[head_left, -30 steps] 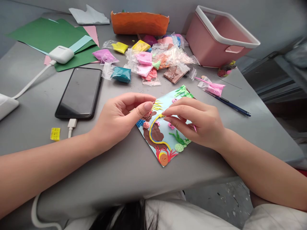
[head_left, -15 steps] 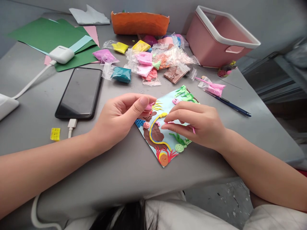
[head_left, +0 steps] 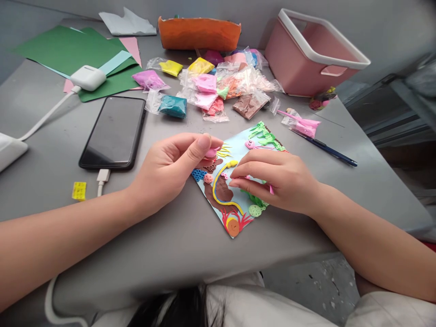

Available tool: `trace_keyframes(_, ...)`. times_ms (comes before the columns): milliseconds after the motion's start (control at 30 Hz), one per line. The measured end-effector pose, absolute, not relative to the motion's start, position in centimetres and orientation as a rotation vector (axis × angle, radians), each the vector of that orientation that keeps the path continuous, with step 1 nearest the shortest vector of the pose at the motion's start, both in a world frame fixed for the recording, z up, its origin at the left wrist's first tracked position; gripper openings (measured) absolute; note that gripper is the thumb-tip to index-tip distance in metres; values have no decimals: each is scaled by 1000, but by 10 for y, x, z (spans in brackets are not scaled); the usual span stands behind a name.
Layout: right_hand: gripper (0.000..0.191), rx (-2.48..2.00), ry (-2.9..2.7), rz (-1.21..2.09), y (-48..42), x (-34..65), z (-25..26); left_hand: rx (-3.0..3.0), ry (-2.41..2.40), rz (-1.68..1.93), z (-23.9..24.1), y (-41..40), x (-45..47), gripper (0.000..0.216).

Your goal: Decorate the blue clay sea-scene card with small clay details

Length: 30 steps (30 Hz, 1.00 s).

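My left hand [head_left: 173, 170] pinches a lump of pink modelling clay [head_left: 211, 153] between thumb and fingers, over the left edge of a decorated card [head_left: 247, 135]. Above the card's right half, my right hand [head_left: 275, 179] has its thumb and fingertips close together. Bits of pink clay [head_left: 271, 189] show by its fingers, but I cannot tell whether it grips them. On the light blue card lie a yellow and blue clay strip [head_left: 215, 190], a pink clay creature with eyes [head_left: 250, 144], green clay weeds [head_left: 262, 131] and an orange round piece with red strands [head_left: 233, 227].
Behind the card lie several bags of coloured clay [head_left: 204, 86]. A phone [head_left: 113, 131] with a charging cable [head_left: 100, 187] is at left, below green paper [head_left: 47, 45]. A pink basket [head_left: 289, 68] stands back right, near a pen [head_left: 332, 151] and an orange holder [head_left: 199, 34].
My right hand has shifted slightly down and left, and its fingers have moved, uncovering more of the pink creature's strands. My left hand stays nearly in place with the pink clay.
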State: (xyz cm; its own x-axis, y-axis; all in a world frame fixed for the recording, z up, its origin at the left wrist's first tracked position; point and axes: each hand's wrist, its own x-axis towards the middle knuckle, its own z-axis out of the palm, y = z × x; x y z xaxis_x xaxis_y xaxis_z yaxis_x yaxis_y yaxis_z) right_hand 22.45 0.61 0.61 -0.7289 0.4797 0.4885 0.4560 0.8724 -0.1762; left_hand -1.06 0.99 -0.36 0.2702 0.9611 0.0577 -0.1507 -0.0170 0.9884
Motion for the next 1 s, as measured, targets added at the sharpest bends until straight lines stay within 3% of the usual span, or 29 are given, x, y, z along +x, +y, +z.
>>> trace_keyframes(267, 22, -596, -2343, 60, 0, 218, 9, 1464, 826, 1095, 0, 9, -9, 7)
trace_keyframes(467, 26, -532, -2206, 41, -4, 212, 10, 1393, 615, 928, -1, 6, -10, 26)
trace_keyframes(700, 20, -548, -2181, -35, -4, 212, 8, 1417, 551, 901, -2, 8, -11, 20)
trace_keyframes(1000, 15, -553, -2243, 53, -8, 212, 9, 1373, 560, 826, -2, 10, -11, 27)
